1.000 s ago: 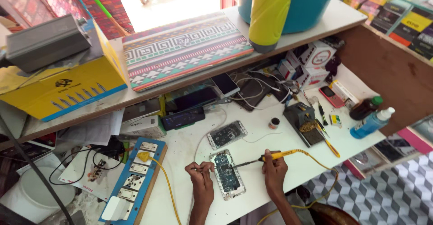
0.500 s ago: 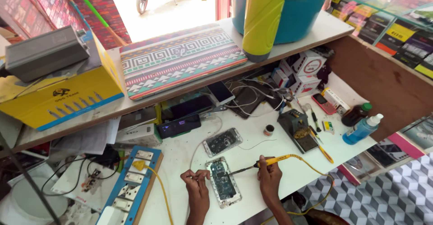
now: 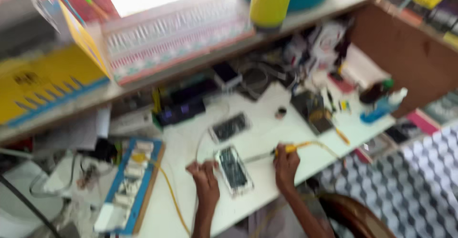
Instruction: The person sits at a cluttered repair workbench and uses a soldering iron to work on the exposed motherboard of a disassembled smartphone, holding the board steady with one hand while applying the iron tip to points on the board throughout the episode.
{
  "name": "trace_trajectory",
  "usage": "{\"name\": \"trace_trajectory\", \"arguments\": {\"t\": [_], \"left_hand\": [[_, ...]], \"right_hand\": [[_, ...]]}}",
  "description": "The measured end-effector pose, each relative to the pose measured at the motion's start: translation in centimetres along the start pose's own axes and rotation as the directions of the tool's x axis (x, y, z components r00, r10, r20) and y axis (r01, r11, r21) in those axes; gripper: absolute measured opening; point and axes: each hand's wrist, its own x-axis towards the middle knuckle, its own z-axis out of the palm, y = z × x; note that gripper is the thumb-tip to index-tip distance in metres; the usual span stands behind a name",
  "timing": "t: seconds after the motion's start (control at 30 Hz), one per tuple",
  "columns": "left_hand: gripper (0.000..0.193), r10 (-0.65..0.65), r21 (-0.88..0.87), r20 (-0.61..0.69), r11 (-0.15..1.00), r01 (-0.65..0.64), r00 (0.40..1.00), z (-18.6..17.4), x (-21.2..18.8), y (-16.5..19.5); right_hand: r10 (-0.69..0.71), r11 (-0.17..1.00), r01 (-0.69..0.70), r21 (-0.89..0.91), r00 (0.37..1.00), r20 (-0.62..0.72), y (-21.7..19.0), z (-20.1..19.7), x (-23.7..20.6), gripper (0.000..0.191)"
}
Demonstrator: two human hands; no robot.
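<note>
- While the frame is motion-blurred, both hands sit at 6 o'clock on the white table (image 3: 267,138).
- Right hand (image 3: 286,167) has its fingers wrapped around a yellow-handled soldering iron (image 3: 285,149); the metal tip points toward 9 o'clock, ending near the open phone (image 3: 233,170).
- A yellow cord (image 3: 322,146) runs off the iron's handle toward 3 o'clock.
- Left hand (image 3: 206,175) is curled narrow, fingers bunched at the phone's left edge; cannot tell whether it pinches something or just steadies the phone, too blurred.
- Open phone lies flat between the two hands, insides up, long axis roughly 12 to 6.
- Second phone (image 3: 230,127) lies at 12 o'clock from the first, apart from it, tilted.
- Blue power strip (image 3: 129,185) sits at 9 o'clock of the left hand, a yellow wire (image 3: 169,195) trailing from it toward 6.
- Blue bottle (image 3: 381,107) stands at 2 o'clock near the table's far right edge.
- Raised shelf at 12 o'clock carries a yellow box (image 3: 43,87) and a patterned flat box (image 3: 176,40).
- Small dark round thing (image 3: 280,112) lies right of the second phone; kind unclear.
</note>
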Motion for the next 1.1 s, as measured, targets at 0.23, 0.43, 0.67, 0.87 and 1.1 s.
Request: {"name": "trace_trajectory", "arguments": {"t": [0.23, 0.43, 0.67, 0.87, 1.1], "left_hand": [[0.021, -0.069, -0.546, 0.008, 0.836, 0.062, 0.998, 0.3, -1.0, -0.2], [0.020, -0.060, -0.548, -0.007, 0.835, 0.047, 0.998, 0.8, -0.8, -0.1], [0.022, -0.044, -0.529, 0.001, 0.848, 0.038, 0.999, 0.8, -1.3, -0.5], [0.023, -0.050, -0.495, -0.004, 0.868, 0.042, 0.999, 0.4, -1.1, 0.0], [0.024, -0.106, -0.559, 0.018, 0.823, 0.098, 0.994, 0.5, -1.0, -0.2]], "right_hand": [[0.095, 0.981, -0.085, 0.176, 0.994, -0.051, 0.8, 0.0, -0.5, 0.021], [0.084, 0.993, -0.082, 0.083, 0.996, -0.019, 1.1, -0.1, -0.1, 0.024], [0.049, 0.994, -0.052, 0.097, 0.998, 0.027, 1.8, -0.5, -0.5, 0.023], [0.104, 0.992, -0.105, 0.065, 0.995, 0.013, 1.5, -0.5, -0.3, 0.021], [0.041, 0.998, -0.044, 0.036, 0.996, 0.075, 1.4, -0.3, -0.5, 0.025]]}}
